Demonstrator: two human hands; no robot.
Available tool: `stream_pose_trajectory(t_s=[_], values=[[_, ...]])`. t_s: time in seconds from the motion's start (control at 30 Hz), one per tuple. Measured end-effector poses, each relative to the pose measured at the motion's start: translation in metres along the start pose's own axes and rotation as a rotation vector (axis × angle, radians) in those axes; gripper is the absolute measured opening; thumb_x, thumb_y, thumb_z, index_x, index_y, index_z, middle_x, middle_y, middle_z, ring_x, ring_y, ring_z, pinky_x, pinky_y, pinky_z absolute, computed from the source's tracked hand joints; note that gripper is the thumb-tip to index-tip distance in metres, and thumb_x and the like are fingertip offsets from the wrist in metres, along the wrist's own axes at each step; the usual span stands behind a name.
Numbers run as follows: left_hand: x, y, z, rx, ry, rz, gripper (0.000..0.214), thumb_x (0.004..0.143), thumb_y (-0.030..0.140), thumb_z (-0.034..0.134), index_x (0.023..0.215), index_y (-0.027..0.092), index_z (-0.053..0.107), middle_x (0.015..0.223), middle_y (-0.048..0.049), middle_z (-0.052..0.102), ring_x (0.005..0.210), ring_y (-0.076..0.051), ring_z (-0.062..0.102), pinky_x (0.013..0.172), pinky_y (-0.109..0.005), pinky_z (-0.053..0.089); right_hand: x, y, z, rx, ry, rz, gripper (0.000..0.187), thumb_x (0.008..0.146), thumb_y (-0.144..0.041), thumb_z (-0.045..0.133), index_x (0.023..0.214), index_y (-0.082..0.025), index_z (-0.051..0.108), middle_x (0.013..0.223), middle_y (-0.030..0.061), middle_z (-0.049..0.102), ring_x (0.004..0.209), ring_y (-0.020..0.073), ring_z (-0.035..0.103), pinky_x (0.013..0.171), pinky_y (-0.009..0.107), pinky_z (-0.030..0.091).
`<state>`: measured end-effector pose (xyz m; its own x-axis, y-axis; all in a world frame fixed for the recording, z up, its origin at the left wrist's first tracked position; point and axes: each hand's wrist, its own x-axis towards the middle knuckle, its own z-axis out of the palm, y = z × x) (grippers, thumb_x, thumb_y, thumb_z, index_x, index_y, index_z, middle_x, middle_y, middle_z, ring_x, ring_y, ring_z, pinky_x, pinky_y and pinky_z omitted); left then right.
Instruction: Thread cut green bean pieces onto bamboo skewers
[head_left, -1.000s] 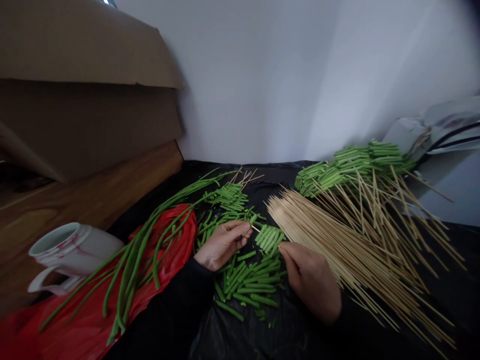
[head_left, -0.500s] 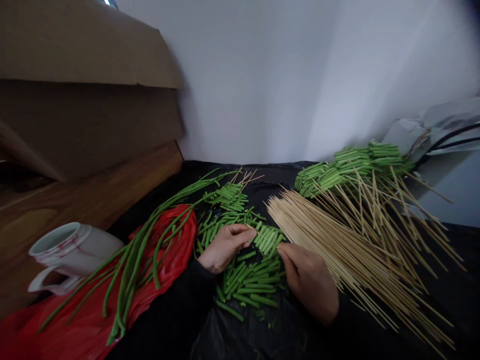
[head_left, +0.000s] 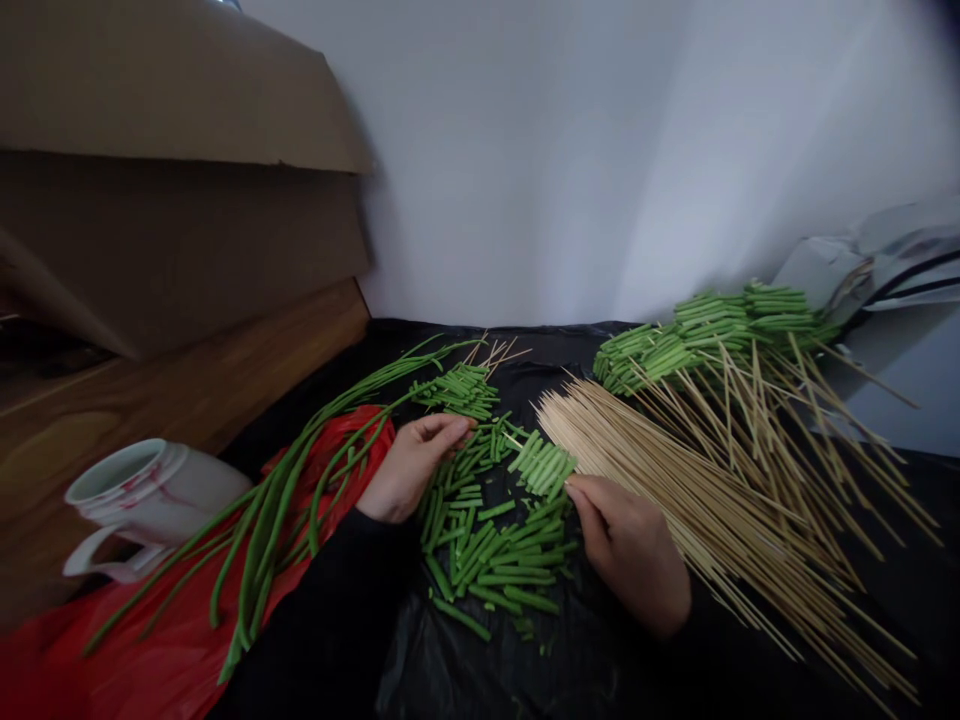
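Note:
My right hand (head_left: 637, 555) pinches a bamboo skewer threaded with a row of cut long bean pieces (head_left: 541, 463). The skewer's pale tip sticks out at the upper left of the row. Farther left, my left hand (head_left: 411, 465) has thumb and forefinger pressed together above the loose cut bean pieces (head_left: 517, 560); whatever lies between them is too small to make out. Just beyond that hand lies a small pile of filled bean skewers (head_left: 461, 390). Bare bamboo skewers (head_left: 675, 470) lie in a thick bundle right beside my right hand.
Uncut long beans (head_left: 262, 540) lie across a red plastic bag (head_left: 330, 590) at left, next to a white mug (head_left: 165, 495). More filled bean skewers (head_left: 705, 330) are stacked at the back right. A cardboard box (head_left: 187, 220) stands back left, and black plastic sheeting (head_left: 442, 670) covers the surface.
My left hand has moved away from the skewer, leftward and back over the loose pieces. My right hand keeps hold of the skewer, nearly in place.

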<state>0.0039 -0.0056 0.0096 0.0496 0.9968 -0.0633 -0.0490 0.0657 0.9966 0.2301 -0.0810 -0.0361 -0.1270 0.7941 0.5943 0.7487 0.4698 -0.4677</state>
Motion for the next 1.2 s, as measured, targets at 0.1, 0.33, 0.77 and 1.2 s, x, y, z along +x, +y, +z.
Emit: stream_pose_trajectory(t_s=[0.1, 0.33, 0.77, 1.2], values=[[0.004, 0.004, -0.012, 0.238, 0.072, 0.119, 0.025, 0.066, 0.038, 0.078, 0.077, 0.016, 0.075, 0.079, -0.0049, 0.071, 0.075, -0.017, 0.058, 0.073, -0.026, 0.041, 0.000, 0.002, 0.000, -0.021, 0.001, 0.001, 0.026, 0.095, -0.019, 0.038, 0.089, -0.019, 0.063, 0.084, 0.0046, 0.069, 0.078, 0.0144, 0.064, 0.073, 0.025, 0.044], [0.009, -0.021, -0.014, 0.817, 0.033, 0.289, 0.015, 0.067, 0.036, 0.074, 0.069, 0.021, 0.073, 0.074, -0.0036, 0.068, 0.070, -0.019, 0.056, 0.068, -0.029, 0.038, 0.000, 0.002, -0.001, -0.024, -0.015, -0.007, 0.027, 0.095, -0.021, 0.037, 0.088, -0.019, 0.064, 0.082, 0.0044, 0.069, 0.076, 0.0145, 0.064, 0.071, 0.025, 0.044], [0.000, -0.024, -0.006, 1.275, -0.050, 0.419, 0.008, 0.075, 0.028, 0.069, 0.079, 0.022, 0.071, 0.088, -0.0073, 0.064, 0.092, -0.025, 0.053, 0.083, -0.035, 0.038, 0.000, -0.002, -0.002, -0.021, -0.024, -0.010, 0.025, 0.095, -0.019, 0.039, 0.090, -0.018, 0.063, 0.082, 0.0039, 0.069, 0.076, 0.0143, 0.064, 0.071, 0.024, 0.044], [0.003, -0.021, 0.004, 0.394, 0.022, 0.267, 0.020, 0.073, 0.031, 0.073, 0.088, 0.018, 0.072, 0.087, -0.0042, 0.072, 0.081, -0.019, 0.063, 0.078, -0.029, 0.045, -0.001, 0.000, -0.001, -0.018, -0.025, -0.017, 0.024, 0.095, -0.019, 0.041, 0.090, -0.017, 0.064, 0.081, 0.0031, 0.068, 0.074, 0.0140, 0.064, 0.070, 0.024, 0.042]])
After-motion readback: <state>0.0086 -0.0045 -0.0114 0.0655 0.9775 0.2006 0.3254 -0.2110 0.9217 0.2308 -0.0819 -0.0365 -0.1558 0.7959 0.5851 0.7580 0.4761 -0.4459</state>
